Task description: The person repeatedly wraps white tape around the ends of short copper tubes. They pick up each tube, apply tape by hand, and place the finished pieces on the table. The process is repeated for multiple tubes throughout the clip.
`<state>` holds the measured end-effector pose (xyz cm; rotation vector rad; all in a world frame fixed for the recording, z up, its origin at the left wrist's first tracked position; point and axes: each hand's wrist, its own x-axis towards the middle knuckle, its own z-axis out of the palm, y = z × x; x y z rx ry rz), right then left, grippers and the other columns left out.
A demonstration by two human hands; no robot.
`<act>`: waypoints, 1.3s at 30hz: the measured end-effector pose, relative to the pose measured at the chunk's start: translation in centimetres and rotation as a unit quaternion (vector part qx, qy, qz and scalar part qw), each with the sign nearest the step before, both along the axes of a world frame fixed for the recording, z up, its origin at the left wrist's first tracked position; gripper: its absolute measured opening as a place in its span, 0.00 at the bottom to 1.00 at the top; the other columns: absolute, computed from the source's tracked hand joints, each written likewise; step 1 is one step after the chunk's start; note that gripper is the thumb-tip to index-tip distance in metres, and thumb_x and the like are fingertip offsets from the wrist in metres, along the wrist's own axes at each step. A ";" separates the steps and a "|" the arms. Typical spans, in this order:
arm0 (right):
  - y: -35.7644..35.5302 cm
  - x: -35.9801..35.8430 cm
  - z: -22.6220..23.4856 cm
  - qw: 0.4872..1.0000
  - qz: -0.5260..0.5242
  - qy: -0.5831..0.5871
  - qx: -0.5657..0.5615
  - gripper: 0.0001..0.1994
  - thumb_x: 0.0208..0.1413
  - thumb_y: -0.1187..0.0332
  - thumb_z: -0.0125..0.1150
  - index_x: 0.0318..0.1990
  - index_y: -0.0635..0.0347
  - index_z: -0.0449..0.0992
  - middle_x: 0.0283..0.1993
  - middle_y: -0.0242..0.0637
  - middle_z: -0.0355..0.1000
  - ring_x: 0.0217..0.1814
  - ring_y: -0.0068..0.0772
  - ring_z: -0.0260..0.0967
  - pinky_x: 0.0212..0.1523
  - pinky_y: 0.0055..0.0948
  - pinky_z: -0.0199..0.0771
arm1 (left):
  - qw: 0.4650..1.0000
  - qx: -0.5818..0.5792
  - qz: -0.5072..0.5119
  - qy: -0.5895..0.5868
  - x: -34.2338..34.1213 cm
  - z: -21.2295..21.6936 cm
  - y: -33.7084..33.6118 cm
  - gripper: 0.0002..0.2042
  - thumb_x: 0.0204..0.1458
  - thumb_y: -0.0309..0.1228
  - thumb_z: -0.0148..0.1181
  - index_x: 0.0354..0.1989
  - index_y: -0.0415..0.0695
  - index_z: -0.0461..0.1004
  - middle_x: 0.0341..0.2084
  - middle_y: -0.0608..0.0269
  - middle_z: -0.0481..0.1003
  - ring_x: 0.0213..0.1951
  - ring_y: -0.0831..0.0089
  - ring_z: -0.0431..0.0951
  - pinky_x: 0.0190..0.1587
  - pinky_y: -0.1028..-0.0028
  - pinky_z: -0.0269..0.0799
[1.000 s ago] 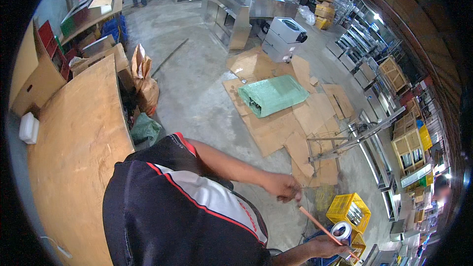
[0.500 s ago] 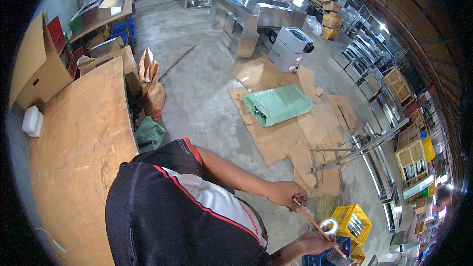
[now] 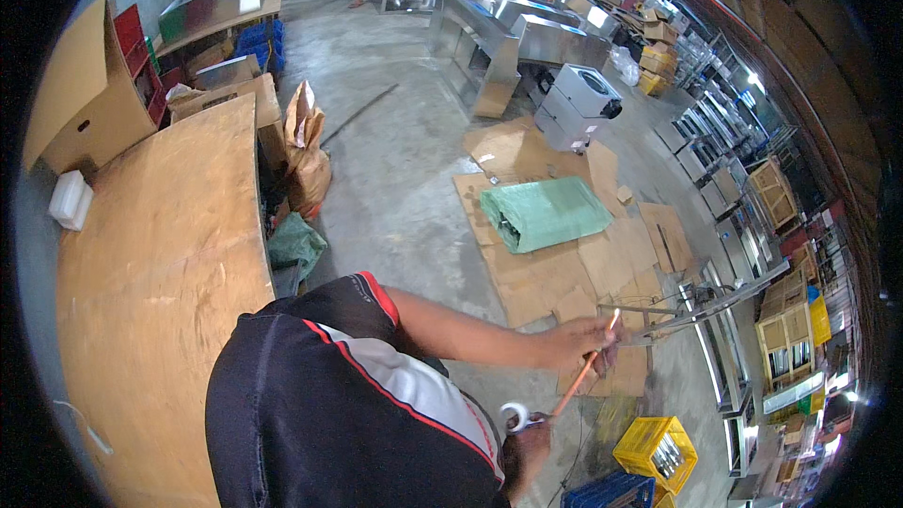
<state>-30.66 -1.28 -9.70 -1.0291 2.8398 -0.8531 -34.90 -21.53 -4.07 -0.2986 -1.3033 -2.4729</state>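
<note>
A thin copper-coloured rod (image 3: 577,384) runs at a slant between my two hands. My left hand (image 3: 574,342) grips it close to its upper end, with the fingers closed around it. Lower down and nearer my body, my right hand (image 3: 529,454) is closed at the rod's other end. A white ring-shaped roll, seemingly tape (image 3: 514,406), sits against the fingers of my right hand; whether they grip it is hard to see. Part of my right hand is hidden by my shirt.
Below right stand a yellow crate (image 3: 637,445) with metal parts and a blue crate (image 3: 609,492). A green wrapped bundle (image 3: 550,214) lies on flattened cardboard (image 3: 527,287). A wooden tabletop (image 3: 155,320) is on the left. A metal frame (image 3: 710,309) stands right. People are at the back.
My left hand has moved right and up a little, while my right hand has drawn left toward my body with the white roll. The rod now slants up to the right instead of down.
</note>
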 end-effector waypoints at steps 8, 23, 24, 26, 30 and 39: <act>1.6 -0.6 -0.3 0.920 -0.021 -0.274 -0.280 0.08 0.62 0.69 0.49 0.41 0.64 0.72 0.37 0.37 0.71 0.40 0.30 0.69 0.43 0.30 0.69 | 0.823 -0.527 0.200 -0.064 -1.1 -0.2 -7.4 0.21 0.65 0.49 0.45 0.37 0.41 0.72 0.24 0.53 0.75 0.27 0.60 0.75 0.32 0.61 0.69; -6.3 -1.9 1.2 0.952 -0.033 -0.154 -0.261 0.16 0.63 0.70 0.50 0.54 0.72 0.69 0.51 0.52 0.69 0.45 0.43 0.73 0.43 0.33 0.75 | 0.825 -0.558 -0.022 -0.084 4.2 -5.5 -5.6 0.19 0.65 0.41 0.42 0.39 0.36 0.72 0.34 0.37 0.75 0.40 0.42 0.76 0.43 0.51 0.69; -7.3 -2.1 1.4 0.958 -0.025 -0.110 -0.264 0.17 0.63 0.70 0.51 0.54 0.73 0.69 0.59 0.54 0.63 0.51 0.47 0.71 0.47 0.37 0.76 | 0.821 -0.565 -0.033 -0.077 3.8 -5.5 -6.3 0.19 0.65 0.41 0.41 0.38 0.36 0.72 0.34 0.37 0.75 0.39 0.42 0.76 0.42 0.51 0.69; -10.8 -1.9 4.0 0.952 -0.065 -0.114 -0.277 0.15 0.62 0.69 0.53 0.50 0.75 0.72 0.67 0.55 0.59 0.59 0.52 0.67 0.53 0.41 0.74 | 0.779 -0.594 -0.061 -0.188 4.0 -2.0 -9.2 0.21 0.66 0.43 0.41 0.49 0.38 0.72 0.37 0.38 0.76 0.41 0.43 0.77 0.42 0.54 0.72; -15.0 -5.4 2.5 0.970 0.017 0.093 -0.223 0.31 0.61 0.72 0.57 0.68 0.66 0.52 0.45 0.45 0.73 0.46 0.31 0.73 0.48 0.29 0.73 | 0.921 -0.347 0.015 -0.173 4.8 -1.3 -14.6 0.12 0.61 0.26 0.53 0.52 0.42 0.67 0.28 0.66 0.72 0.29 0.76 0.72 0.34 0.74 0.72; -24.4 -3.5 6.3 0.942 0.007 -0.068 -0.329 0.27 0.58 0.71 0.60 0.63 0.69 0.62 0.48 0.52 0.75 0.45 0.41 0.76 0.45 0.34 0.76 | 0.874 -0.463 0.115 -0.093 5.4 3.4 -22.0 0.13 0.55 0.23 0.59 0.49 0.42 0.75 0.32 0.58 0.76 0.32 0.70 0.77 0.34 0.73 0.71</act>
